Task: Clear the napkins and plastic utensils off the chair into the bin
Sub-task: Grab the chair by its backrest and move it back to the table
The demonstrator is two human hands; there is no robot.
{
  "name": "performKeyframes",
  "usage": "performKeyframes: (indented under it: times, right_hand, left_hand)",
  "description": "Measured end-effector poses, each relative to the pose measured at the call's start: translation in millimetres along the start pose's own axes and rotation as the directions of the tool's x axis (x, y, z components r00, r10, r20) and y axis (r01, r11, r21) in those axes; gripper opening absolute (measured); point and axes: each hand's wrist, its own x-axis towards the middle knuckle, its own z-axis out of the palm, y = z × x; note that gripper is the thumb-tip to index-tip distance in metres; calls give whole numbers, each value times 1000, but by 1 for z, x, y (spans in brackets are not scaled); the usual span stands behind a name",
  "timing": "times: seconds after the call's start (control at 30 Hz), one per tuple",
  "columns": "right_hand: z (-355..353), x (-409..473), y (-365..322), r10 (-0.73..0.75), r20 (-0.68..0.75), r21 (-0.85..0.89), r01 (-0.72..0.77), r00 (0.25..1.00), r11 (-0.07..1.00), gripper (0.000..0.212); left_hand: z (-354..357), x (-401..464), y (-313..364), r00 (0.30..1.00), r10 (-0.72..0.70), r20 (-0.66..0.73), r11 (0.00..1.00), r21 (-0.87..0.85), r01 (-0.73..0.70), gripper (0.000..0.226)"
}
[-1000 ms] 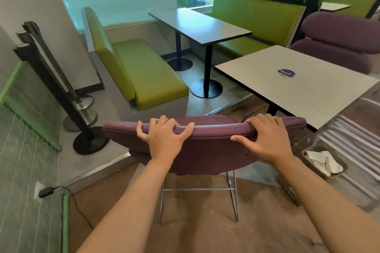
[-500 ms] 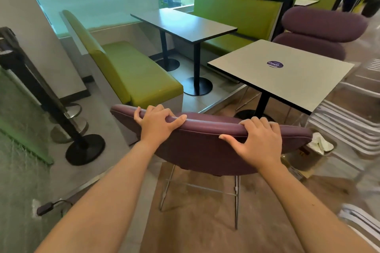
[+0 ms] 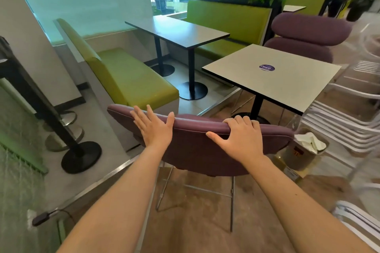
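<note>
The napkins (image 3: pixel 309 142) sit crumpled in the bin (image 3: pixel 296 157), on the floor just beside the purple chair (image 3: pixel 197 146), low on the person's right. The right hand (image 3: pixel 242 139) is nearer, fingers curled over the backrest's top edge; the left hand (image 3: pixel 153 127) lies flat, fingers straight. The seat is hidden behind the backrest, so I cannot tell what is on it.
</note>
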Motion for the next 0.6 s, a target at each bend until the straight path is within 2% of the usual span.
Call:
performKeyframes:
  times: [0.13,0.2,0.27,0.33,0.43,0.53,0.6]
  right_hand:
    - [-7,13,25,-161,83,71,155,983,985,65]
    - [-12,24,42,-257,148,169,231,955,958,60]
    - [-17,33,62,-294,250,304,213,923,928,57]
    - [-18,38,89,-322,318,352,205,892,913,60]
    - [-16,44,116,-379,371,450,193,848,872,65]
    - [-16,46,143,-443,430,579,136,787,804,62]
    - [-14,44,159,-426,453,620,66,783,781,61]
  left_hand:
    - [13,-35,38,991,-130,-8,981,-146,127,95]
    - [23,-53,59,985,-173,-10,965,-199,168,104]
    - [34,-68,83,973,-231,-20,942,-257,218,109]
    - [49,-83,111,951,-306,-43,901,-335,275,113]
    - [65,-105,151,907,-419,-50,822,-446,355,118]
    - [79,-126,183,854,-520,-16,736,-516,438,126]
    - [84,-130,190,826,-562,34,677,-555,483,128]
